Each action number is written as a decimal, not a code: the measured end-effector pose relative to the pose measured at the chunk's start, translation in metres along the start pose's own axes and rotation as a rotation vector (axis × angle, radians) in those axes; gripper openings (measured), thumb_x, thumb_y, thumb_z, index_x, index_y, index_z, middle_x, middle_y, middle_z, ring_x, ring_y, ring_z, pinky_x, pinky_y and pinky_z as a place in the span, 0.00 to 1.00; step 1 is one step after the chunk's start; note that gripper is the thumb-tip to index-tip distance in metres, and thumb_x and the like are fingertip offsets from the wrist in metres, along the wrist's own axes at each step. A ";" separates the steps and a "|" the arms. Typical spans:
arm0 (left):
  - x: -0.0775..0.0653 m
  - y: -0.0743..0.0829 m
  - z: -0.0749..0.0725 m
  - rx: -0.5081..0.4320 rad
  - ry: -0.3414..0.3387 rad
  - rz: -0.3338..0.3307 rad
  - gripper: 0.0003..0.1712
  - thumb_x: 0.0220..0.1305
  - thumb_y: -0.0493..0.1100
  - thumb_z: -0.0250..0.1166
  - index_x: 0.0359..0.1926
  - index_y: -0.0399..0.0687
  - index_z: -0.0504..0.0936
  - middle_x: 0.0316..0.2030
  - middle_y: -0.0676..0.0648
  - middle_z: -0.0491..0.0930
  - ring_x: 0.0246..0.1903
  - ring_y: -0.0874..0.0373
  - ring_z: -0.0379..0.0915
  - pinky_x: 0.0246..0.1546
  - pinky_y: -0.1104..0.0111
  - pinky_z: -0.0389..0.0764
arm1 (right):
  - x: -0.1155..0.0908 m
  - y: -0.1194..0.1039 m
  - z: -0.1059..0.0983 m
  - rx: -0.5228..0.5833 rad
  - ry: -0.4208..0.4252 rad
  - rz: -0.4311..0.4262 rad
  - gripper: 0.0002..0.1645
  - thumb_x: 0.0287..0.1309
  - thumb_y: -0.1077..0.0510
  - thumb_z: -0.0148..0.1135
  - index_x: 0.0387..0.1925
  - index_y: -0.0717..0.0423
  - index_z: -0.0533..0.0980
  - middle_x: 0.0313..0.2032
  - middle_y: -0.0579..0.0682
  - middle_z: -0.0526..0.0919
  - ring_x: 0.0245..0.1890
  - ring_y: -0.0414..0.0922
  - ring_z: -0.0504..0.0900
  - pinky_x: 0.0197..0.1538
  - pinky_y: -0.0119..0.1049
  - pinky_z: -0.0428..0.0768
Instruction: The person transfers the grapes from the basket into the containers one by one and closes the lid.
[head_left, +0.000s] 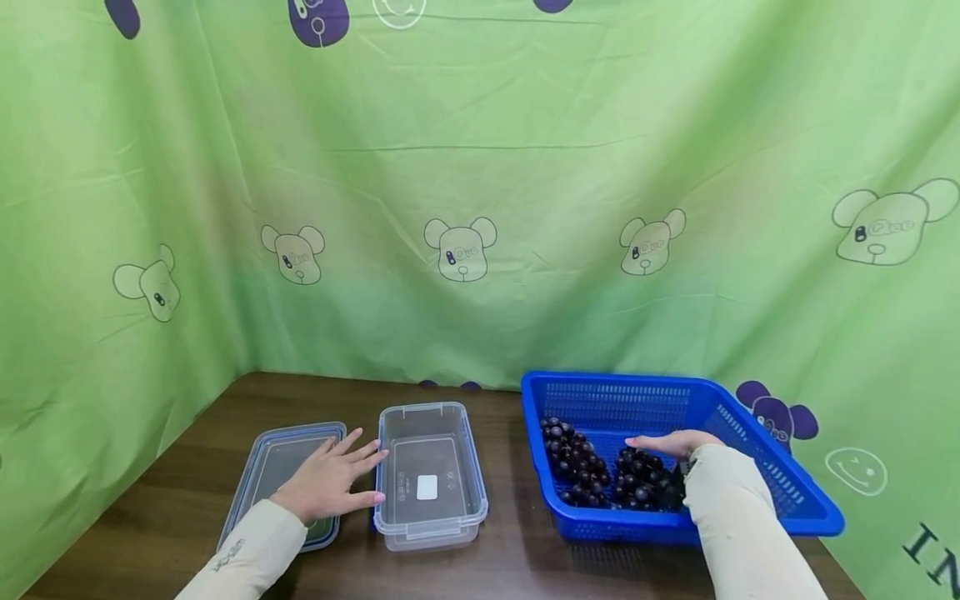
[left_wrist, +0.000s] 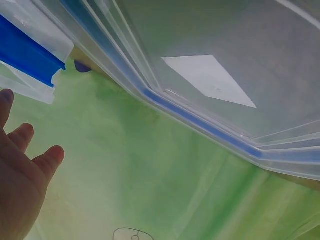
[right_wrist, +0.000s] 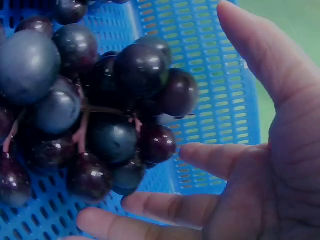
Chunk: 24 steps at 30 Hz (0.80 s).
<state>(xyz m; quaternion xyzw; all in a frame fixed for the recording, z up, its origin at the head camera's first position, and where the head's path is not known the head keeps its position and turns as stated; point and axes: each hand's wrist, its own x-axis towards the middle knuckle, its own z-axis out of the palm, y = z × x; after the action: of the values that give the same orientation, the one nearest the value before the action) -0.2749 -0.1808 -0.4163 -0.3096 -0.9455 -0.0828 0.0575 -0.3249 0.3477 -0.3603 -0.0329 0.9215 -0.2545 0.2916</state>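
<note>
My left hand [head_left: 330, 479], fingers spread, is at the left rim of a clear plastic food container [head_left: 427, 454] with a white label inside. A clear lid with a blue seal [head_left: 281, 458] lies partly under that hand and forearm. In the left wrist view the left fingers [left_wrist: 47, 162] are apart from the container wall. Inside the blue basket, my right hand [head_left: 678, 443] is beside a bunch of dark grapes [head_left: 641, 482]. In the right wrist view its fingers [right_wrist: 165, 207] extend along the grapes and the thumb stands away. Another grape bunch [head_left: 576, 462] lies at the basket's left.
The blue perforated basket [head_left: 615, 529] occupies the right of the brown wooden table [head_left: 510, 467]. A green printed cloth [head_left: 540, 192] hangs behind and along both sides.
</note>
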 end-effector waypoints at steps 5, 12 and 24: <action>0.000 -0.001 0.003 -0.010 0.001 0.002 0.39 0.63 0.66 0.55 0.66 0.45 0.71 0.65 0.43 0.68 0.68 0.36 0.51 0.61 0.37 0.56 | 0.002 0.001 0.006 -0.020 0.046 0.037 0.61 0.61 0.27 0.45 0.64 0.82 0.52 0.62 0.84 0.51 0.63 0.77 0.50 0.62 0.65 0.56; -0.001 -0.001 0.003 -0.008 0.031 0.006 0.38 0.62 0.64 0.57 0.65 0.45 0.72 0.65 0.43 0.69 0.67 0.35 0.53 0.60 0.37 0.57 | 0.007 -0.007 0.006 -0.133 0.001 0.041 0.57 0.63 0.29 0.43 0.65 0.80 0.53 0.63 0.82 0.54 0.64 0.76 0.51 0.63 0.65 0.56; 0.001 0.000 0.004 -0.011 0.013 -0.002 0.40 0.60 0.64 0.59 0.67 0.45 0.70 0.66 0.43 0.68 0.67 0.35 0.54 0.60 0.37 0.57 | 0.013 -0.022 0.012 -0.113 -0.031 0.142 0.46 0.67 0.39 0.45 0.65 0.78 0.56 0.63 0.80 0.55 0.64 0.73 0.53 0.64 0.59 0.60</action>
<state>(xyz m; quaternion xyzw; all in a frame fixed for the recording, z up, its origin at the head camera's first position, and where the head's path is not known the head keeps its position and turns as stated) -0.2760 -0.1800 -0.4202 -0.3083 -0.9450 -0.0898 0.0618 -0.3306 0.3204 -0.3645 0.0121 0.9297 -0.1803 0.3209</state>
